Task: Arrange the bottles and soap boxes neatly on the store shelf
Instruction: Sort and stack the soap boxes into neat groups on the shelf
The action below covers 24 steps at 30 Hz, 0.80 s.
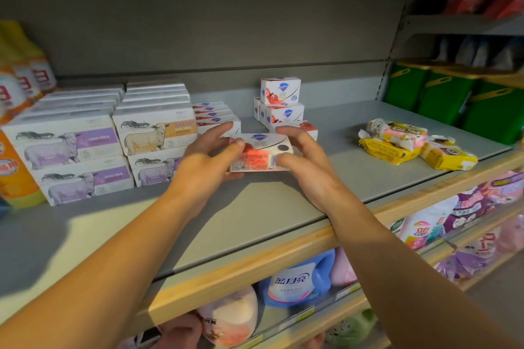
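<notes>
Both hands on one white soap box [262, 154], held just above grey shelf [255, 207], mid-front. Left hand [205, 159] grips left end: thumb on top face, fingers curled beneath (partly hidden, likely supporting base). Right hand [304, 159] pinches right end, thumb on front, fingers bent over top. Matching soap stack [280, 105] just behind. Sheep-print boxes [85, 144] stacked at left.

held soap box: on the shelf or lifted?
Lifted. Both the left hand and right hand grip the soap box by its ends, tilted, with its shadow falling on the shelf below it.
</notes>
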Tool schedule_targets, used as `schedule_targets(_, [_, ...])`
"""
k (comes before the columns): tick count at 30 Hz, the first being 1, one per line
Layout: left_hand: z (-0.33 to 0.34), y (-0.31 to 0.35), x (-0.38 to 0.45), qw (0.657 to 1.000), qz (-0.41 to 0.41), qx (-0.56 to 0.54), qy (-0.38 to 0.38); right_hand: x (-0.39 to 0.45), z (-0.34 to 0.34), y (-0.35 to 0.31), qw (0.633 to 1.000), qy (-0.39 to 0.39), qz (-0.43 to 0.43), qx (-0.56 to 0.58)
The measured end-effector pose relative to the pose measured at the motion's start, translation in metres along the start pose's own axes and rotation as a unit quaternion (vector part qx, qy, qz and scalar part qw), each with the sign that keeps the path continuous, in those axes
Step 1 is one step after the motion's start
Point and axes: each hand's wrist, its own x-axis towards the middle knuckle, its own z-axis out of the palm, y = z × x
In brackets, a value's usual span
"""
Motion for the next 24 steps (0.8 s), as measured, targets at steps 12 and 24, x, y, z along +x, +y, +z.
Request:
schedule_targets(12, [-0.001,0.004,-0.002,0.98,0.067,0.186,0.023,0.001,0.005,0.004,0.992,-0.022,-0.049,-0.114])
schedule_targets(24, [0.0,0.007,-0.008,0.959,0.197,0.203,0.008,0.0,0.004,0.003,0.993,0.006,-0.083,-0.086])
